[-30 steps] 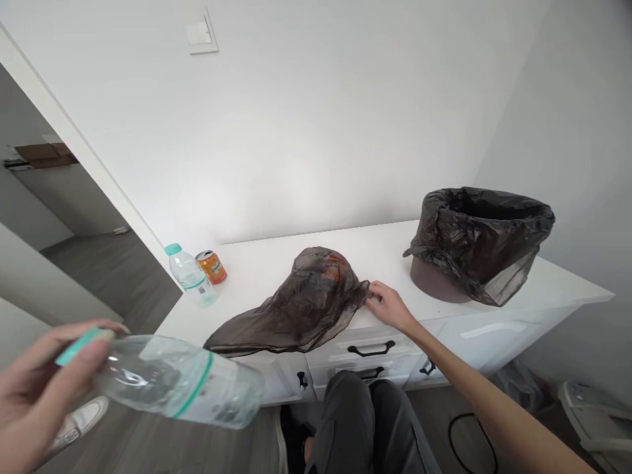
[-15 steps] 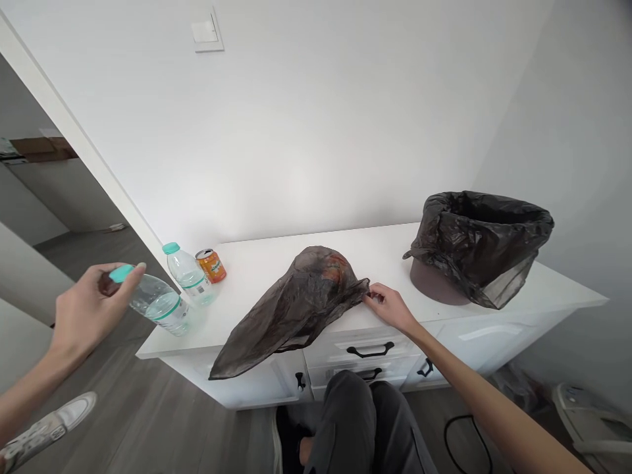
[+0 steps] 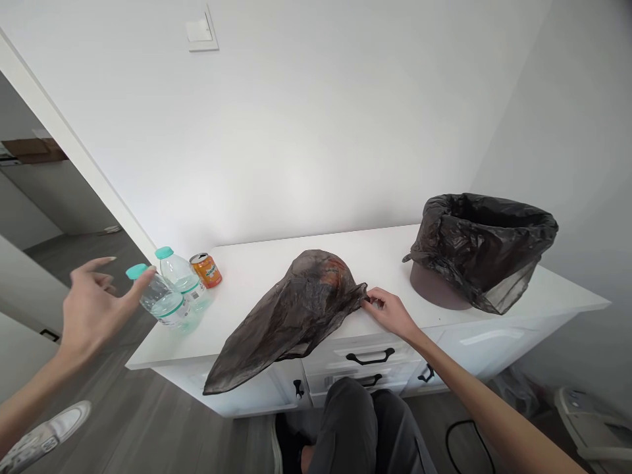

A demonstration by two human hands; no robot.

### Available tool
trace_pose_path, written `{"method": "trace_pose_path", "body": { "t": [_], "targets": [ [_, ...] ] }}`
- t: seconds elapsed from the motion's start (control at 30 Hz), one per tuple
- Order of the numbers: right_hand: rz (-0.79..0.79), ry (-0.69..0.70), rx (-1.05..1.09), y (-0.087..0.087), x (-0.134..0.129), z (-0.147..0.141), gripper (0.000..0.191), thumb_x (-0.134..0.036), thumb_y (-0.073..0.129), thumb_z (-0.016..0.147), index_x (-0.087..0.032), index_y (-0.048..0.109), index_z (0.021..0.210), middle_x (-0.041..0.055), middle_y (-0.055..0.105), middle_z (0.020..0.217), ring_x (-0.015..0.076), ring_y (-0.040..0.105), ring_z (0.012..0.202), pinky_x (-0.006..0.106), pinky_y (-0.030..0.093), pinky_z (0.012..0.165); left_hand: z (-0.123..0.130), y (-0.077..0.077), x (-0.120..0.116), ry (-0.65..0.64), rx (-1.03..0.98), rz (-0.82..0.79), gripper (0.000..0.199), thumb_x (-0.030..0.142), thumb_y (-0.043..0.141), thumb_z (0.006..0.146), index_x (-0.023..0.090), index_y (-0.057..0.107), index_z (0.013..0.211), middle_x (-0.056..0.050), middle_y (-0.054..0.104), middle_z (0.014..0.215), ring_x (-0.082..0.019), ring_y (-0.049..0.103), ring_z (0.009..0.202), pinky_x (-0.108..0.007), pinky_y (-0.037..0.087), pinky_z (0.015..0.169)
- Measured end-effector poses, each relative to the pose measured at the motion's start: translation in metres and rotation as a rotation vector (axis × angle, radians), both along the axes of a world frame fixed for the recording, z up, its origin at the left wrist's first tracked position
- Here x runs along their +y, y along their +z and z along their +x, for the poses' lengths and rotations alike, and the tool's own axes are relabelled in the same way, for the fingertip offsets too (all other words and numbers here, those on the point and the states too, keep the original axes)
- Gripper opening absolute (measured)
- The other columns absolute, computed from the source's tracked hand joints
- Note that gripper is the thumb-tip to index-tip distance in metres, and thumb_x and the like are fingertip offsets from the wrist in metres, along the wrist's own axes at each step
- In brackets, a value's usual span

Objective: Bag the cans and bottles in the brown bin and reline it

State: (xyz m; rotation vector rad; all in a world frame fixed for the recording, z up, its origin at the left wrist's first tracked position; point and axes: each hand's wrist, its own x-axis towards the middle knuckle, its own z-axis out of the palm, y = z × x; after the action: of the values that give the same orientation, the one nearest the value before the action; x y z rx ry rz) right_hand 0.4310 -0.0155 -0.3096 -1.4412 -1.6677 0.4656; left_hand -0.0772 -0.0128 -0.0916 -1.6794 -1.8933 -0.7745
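Observation:
My left hand (image 3: 99,299) is open beside the teal cap of the front plastic bottle (image 3: 165,303), thumb and fingers spread apart. That bottle stands upright on the white cabinet top, close to its left end. Right behind it is a second clear bottle (image 3: 180,273) with a teal cap, and next to that an orange drink can (image 3: 206,270). My right hand (image 3: 390,311) pinches the gathered edge of a dark, see-through plastic bag (image 3: 286,322). The bag lies on the cabinet, its left end hanging over the front edge, and something orange shows faintly through it.
A brown bin (image 3: 437,289) lined with a black bag (image 3: 484,243) stands at the right of the white cabinet (image 3: 375,247). Black handles (image 3: 370,357) stick out from its front. My knees are close below. A person's shoe (image 3: 54,434) is at lower left.
My left hand has let go of the front bottle's cap and opened; the bottle now stands by the other one. My right hand keeps its pinch on the bag.

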Motion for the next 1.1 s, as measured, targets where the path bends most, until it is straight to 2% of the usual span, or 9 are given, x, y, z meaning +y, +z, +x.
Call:
{"method": "trace_pose_path", "body": {
  "t": [0.13, 0.2, 0.3, 0.37, 0.5, 0.7, 0.87, 0.97, 1.1],
  "targets": [
    [0.002, 0.013, 0.011, 0.001, 0.0, -0.001, 0.026, -0.045, 0.057, 0.092, -0.025, 0.067, 0.08, 0.0029, 0.069, 0.083, 0.0202, 0.06, 0.076, 0.031, 0.045, 0.071, 0.033, -0.011, -0.051, -0.189, -0.163, 0.14, 0.039, 0.053, 0.048, 0.095, 0.03, 0.052, 0.126, -0.001, 0.058, 0.105, -0.02, 0.059, 0.093, -0.035, 0.052, 0.085],
    [-0.002, 0.02, 0.029, 0.003, -0.002, -0.001, 0.027, -0.046, 0.057, 0.092, -0.024, 0.066, 0.079, 0.003, 0.068, 0.083, 0.0199, 0.059, 0.075, 0.031, 0.044, 0.07, 0.059, -0.023, -0.082, -0.496, -0.153, -0.25, 0.022, 0.049, 0.052, 0.095, 0.032, 0.061, 0.106, 0.001, 0.065, 0.098, -0.019, 0.062, 0.088, -0.033, 0.054, 0.083],
    [-0.015, 0.019, 0.048, 0.005, -0.004, 0.0, 0.028, -0.047, 0.057, 0.091, -0.024, 0.066, 0.078, 0.0027, 0.068, 0.082, 0.0192, 0.058, 0.074, 0.03, 0.044, 0.07, 0.099, -0.046, -0.113, -0.782, -0.225, -1.003, 0.028, 0.047, 0.049, 0.101, 0.039, 0.065, 0.123, 0.001, 0.073, 0.11, -0.019, 0.069, 0.094, -0.029, 0.058, 0.079],
    [-0.017, 0.01, 0.05, 0.005, -0.004, 0.0, 0.028, -0.047, 0.057, 0.089, -0.023, 0.065, 0.076, 0.0025, 0.067, 0.08, 0.0191, 0.057, 0.073, 0.031, 0.043, 0.07, 0.122, -0.064, -0.117, -0.9, -0.222, -1.132, 0.038, 0.046, 0.047, 0.103, 0.04, 0.059, 0.138, -0.001, 0.069, 0.132, -0.02, 0.069, 0.111, -0.029, 0.059, 0.087],
    [-0.014, 0.0, 0.051, 0.003, -0.003, 0.001, 0.028, -0.047, 0.056, 0.088, -0.023, 0.067, 0.078, 0.003, 0.068, 0.081, 0.0192, 0.057, 0.072, 0.031, 0.044, 0.07, 0.151, -0.1, -0.086, -0.982, -0.095, -0.879, 0.052, 0.042, 0.04, 0.107, 0.031, 0.041, 0.158, -0.008, 0.045, 0.163, -0.024, 0.046, 0.148, -0.04, 0.044, 0.119],
    [-0.009, -0.007, 0.061, 0.001, -0.001, 0.0, 0.026, -0.046, 0.057, 0.088, -0.024, 0.07, 0.081, 0.0035, 0.071, 0.084, 0.0205, 0.06, 0.074, 0.033, 0.046, 0.072, 0.183, -0.136, -0.006, -0.876, 0.095, -0.715, 0.05, 0.03, 0.036, 0.105, 0.013, 0.05, 0.149, -0.019, 0.052, 0.157, -0.033, 0.043, 0.15, -0.054, 0.042, 0.12],
    [-0.004, -0.006, 0.085, -0.001, 0.0, 0.001, 0.027, -0.047, 0.059, 0.089, -0.025, 0.075, 0.086, 0.0042, 0.074, 0.088, 0.0216, 0.064, 0.079, 0.034, 0.048, 0.075, 0.203, -0.133, 0.015, -0.757, 0.181, -0.343, 0.053, 0.014, 0.04, 0.097, 0.008, 0.046, 0.149, -0.025, 0.031, 0.166, -0.041, 0.021, 0.158, -0.065, 0.029, 0.124],
    [0.008, -0.003, 0.097, -0.001, 0.001, 0.002, 0.026, -0.046, 0.059, 0.089, -0.025, 0.075, 0.086, 0.004, 0.075, 0.088, 0.0212, 0.065, 0.078, 0.033, 0.049, 0.075, 0.21, -0.121, 0.008, -0.741, 0.194, -0.225, 0.046, 0.022, 0.04, 0.102, 0.014, 0.048, 0.147, -0.022, 0.048, 0.153, -0.038, 0.043, 0.145, -0.059, 0.041, 0.115],
    [-0.001, 0.003, 0.093, 0.0, 0.001, 0.002, 0.026, -0.045, 0.059, 0.089, -0.025, 0.075, 0.086, 0.0037, 0.075, 0.087, 0.0209, 0.064, 0.077, 0.033, 0.049, 0.073, 0.217, -0.116, 0.0, -0.793, 0.353, -0.426, 0.032, 0.026, 0.039, 0.104, 0.017, 0.065, 0.119, -0.014, 0.068, 0.113, -0.03, 0.064, 0.107, -0.049, 0.05, 0.096]
  ]
}}
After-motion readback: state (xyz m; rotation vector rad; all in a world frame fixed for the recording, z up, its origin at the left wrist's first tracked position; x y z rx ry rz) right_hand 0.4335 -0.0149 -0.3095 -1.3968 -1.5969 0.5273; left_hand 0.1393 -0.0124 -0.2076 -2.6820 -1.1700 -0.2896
